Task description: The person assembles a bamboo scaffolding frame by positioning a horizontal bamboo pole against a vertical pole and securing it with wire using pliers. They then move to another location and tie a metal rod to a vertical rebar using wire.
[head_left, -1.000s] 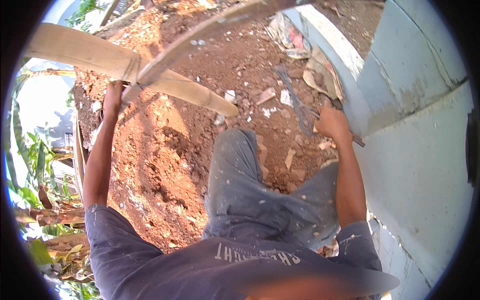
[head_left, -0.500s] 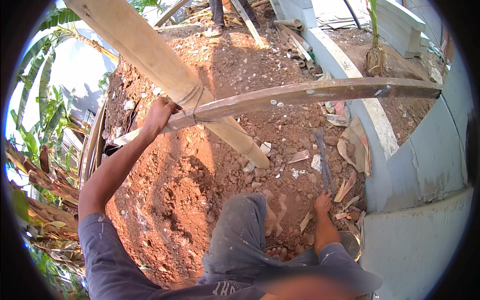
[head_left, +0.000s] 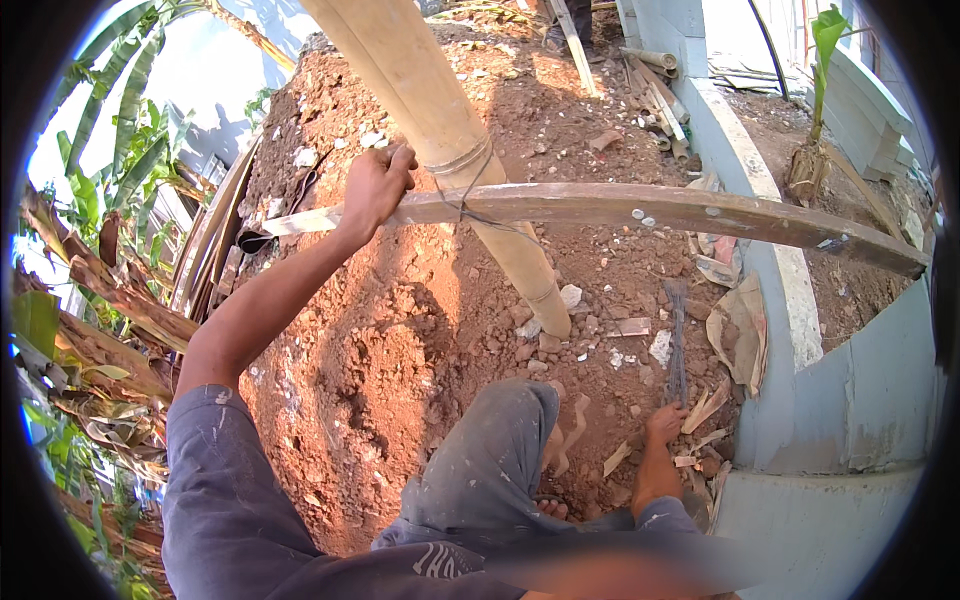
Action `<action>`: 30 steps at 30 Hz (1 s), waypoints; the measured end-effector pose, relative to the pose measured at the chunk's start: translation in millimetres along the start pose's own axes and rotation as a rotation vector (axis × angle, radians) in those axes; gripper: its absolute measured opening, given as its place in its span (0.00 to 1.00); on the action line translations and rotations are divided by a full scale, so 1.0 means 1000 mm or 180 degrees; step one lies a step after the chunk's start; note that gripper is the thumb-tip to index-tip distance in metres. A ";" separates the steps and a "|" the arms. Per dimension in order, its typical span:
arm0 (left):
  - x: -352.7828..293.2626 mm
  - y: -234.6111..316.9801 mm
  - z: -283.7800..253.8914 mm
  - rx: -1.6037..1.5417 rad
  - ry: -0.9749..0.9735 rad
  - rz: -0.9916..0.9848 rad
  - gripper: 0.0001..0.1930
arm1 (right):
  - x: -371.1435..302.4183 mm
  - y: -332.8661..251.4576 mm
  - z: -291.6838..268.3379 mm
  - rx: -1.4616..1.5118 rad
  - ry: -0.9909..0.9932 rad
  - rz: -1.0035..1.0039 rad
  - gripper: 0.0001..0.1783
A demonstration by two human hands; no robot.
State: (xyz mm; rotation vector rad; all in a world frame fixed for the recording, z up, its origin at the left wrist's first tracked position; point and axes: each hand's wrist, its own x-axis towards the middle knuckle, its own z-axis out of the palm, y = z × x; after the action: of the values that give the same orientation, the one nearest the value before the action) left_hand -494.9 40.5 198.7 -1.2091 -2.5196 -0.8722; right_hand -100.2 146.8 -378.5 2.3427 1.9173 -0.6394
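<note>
My left hand (head_left: pixel 380 185) is closed at the long wooden beam (head_left: pixel 600 205), just left of a thick bamboo pole (head_left: pixel 440 100). The pole slants down from the top, and its foot meets the soil. Dark wire (head_left: pixel 463 200) loops around pole and beam where they cross; a loose end hangs to the right. Low on the right, my right hand (head_left: pixel 665 423) is closed around the near end of a bundle of thin grey wires (head_left: pixel 676 335) lying on the ground. Its fingertips are partly hidden. My bent knee (head_left: pixel 480 450) is between my arms.
Reddish soil (head_left: pixel 390 320) with stones and rubble slopes around me. A grey wall (head_left: pixel 840 400) bounds the right side, beside a torn sack (head_left: pixel 738 330). Banana plants (head_left: pixel 130 130) grow at left. Bamboo offcuts (head_left: pixel 655 100) lie farther off, near another person's legs (head_left: pixel 575 25).
The whole view has shifted, so pole and beam appear farther right. My left hand has moved slightly away from the wire lashing. My right hand stays at the wires' near end.
</note>
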 end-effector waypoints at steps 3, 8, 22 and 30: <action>-0.024 -0.002 0.002 0.0002 0.1375 0.0603 0.24 | -0.016 -0.016 -0.037 -0.0250 -0.0221 -0.0375 0.16; 0.008 0.040 0.022 -0.0407 0.1607 0.0759 0.21 | 0.103 0.054 0.056 -0.0148 0.0838 -0.1040 0.14; -0.017 -0.002 0.013 0.0027 0.1690 0.0667 0.26 | -0.059 -0.042 -0.152 0.2437 -0.1256 -0.0529 0.11; -0.014 0.010 0.015 0.0215 0.1163 0.0196 0.21 | -0.025 -0.002 -0.113 0.2702 -0.1131 -0.1194 0.10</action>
State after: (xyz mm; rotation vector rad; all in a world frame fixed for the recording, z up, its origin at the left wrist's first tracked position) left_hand -477.3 45.2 184.6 -0.9962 -2.1914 -0.8930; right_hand -74.1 156.7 -266.2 1.9403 2.1760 -2.0826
